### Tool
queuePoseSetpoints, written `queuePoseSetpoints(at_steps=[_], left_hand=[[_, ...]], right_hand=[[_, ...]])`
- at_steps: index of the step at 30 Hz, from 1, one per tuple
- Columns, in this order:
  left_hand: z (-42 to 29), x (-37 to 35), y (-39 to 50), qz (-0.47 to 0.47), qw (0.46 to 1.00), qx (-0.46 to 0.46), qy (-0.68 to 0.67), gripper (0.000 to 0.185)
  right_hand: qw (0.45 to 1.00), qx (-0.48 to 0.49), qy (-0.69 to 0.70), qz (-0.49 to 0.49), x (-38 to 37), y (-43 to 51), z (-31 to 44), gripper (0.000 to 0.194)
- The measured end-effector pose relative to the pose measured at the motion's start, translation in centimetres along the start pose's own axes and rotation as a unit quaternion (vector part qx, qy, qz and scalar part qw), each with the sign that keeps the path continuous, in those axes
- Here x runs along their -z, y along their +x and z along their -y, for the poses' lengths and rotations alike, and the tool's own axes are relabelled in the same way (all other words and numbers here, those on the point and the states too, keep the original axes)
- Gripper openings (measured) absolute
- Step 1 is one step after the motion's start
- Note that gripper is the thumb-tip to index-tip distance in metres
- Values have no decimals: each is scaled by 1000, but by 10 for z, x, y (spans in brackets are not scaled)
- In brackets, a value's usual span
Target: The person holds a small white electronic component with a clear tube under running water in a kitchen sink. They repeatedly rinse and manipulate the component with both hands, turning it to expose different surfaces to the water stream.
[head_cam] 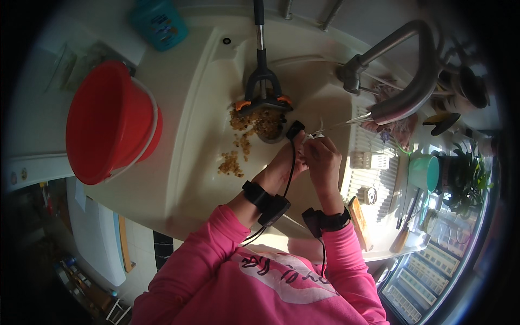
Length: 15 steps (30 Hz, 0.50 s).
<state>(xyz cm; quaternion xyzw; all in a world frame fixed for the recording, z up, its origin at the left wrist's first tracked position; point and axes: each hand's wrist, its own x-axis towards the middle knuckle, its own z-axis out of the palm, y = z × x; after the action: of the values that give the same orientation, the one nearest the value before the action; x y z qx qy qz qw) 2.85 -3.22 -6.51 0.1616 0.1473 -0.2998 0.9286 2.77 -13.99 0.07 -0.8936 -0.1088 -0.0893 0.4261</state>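
My left hand (284, 163) and my right hand (323, 156) are close together over a pale sink (207, 162). Between their fingertips they hold a small white thing (308, 138), mostly covered by the fingers. A thin stream of water (335, 126) runs from the steel tap (396, 111) towards them. Small yellow-brown pieces (230, 164) lie in the sink to the left, heaped around the drain (271, 136). Over that heap rests the dark head of a long-handled mop or squeegee (263, 103) with orange clips. Each wrist wears a black strapped device with a cable.
A red bucket (97, 122) with a white handle stands left of the sink, near a blue-green bottle (160, 25). Right of the sink are a ribbed drainboard (375, 178), a wooden board (360, 223), a brush (400, 239), a turquoise cup (423, 172) and a potted plant (467, 183).
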Motion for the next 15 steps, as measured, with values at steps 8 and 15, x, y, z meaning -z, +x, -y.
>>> queuePoseSetpoints(at_steps=[8,15], left_hand=[[-2,-16,-5,-51,998,-24,19,35],[-10,-10,-12,50,998,-8,47,33]], right_hand=[[997,2,78,19,3,-6,-5,12],[996,-19,87,-16,-7,-12,-12,14]])
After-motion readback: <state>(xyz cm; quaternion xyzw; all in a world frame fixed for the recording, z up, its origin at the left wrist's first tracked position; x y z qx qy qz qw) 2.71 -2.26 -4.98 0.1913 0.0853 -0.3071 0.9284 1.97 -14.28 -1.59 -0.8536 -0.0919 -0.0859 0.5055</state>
